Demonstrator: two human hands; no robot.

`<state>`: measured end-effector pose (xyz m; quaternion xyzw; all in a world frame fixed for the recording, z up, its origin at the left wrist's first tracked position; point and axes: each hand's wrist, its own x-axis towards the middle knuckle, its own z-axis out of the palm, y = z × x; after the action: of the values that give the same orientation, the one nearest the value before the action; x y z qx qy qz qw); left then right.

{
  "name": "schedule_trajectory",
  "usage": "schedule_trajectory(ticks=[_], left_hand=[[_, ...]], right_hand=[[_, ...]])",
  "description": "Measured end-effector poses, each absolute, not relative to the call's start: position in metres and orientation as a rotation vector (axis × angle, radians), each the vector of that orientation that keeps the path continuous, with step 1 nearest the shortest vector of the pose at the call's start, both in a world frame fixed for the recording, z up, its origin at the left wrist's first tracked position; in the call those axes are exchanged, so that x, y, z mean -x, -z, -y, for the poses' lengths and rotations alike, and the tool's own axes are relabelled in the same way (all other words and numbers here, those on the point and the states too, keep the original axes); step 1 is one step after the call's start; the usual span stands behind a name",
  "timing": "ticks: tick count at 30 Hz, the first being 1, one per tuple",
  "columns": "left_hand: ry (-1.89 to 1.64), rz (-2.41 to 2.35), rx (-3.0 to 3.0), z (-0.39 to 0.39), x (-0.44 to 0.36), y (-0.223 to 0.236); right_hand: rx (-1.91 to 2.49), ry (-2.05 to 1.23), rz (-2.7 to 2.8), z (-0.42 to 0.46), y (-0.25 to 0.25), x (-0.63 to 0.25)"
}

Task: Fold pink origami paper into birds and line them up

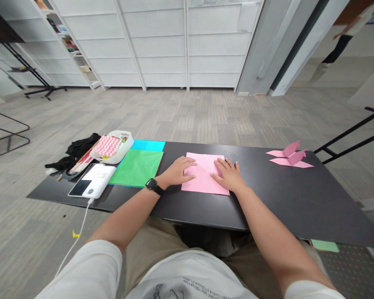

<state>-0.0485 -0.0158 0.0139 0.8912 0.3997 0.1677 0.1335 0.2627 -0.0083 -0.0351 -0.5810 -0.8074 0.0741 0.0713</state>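
Note:
A pink sheet of paper [203, 174] lies flat on the black table [268, 195] in front of me. My left hand [177, 170] rests on its left edge, fingers spread and pointing right. On the sheet's right side lies my right hand [230, 174], palm down with the fingers apart. Neither hand grips anything. Folded pink paper birds [291, 157] sit at the table's far right. To the left of my left hand is a stack of coloured paper with a green sheet [139, 167] on top and a blue sheet [149, 145] showing behind it.
Left on the table are a white device [95, 180] with a cable [81, 232], a white basket [123, 151] with a pink-and-white zigzag item, and black cloth [81, 148]. A black metal frame [355, 137] stands off the right end. A person [345, 37] is at the far upper right.

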Motion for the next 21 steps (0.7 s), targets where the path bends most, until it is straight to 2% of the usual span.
schedule_trajectory(ticks=[6, 13, 21], left_hand=[[-0.745, -0.946, -2.429, 0.010, 0.009, -0.012], [-0.554, -0.723, -2.495, 0.026, 0.009, 0.002], [-0.500, -0.727, -2.522, 0.031, 0.008, -0.004]], right_hand=[[1.688, -0.283, 2.313, 0.006, 0.037, -0.267], [1.644, -0.240, 2.277, 0.003, 0.037, -0.269], [1.616, -0.245, 2.274, 0.001, 0.034, -0.272]])
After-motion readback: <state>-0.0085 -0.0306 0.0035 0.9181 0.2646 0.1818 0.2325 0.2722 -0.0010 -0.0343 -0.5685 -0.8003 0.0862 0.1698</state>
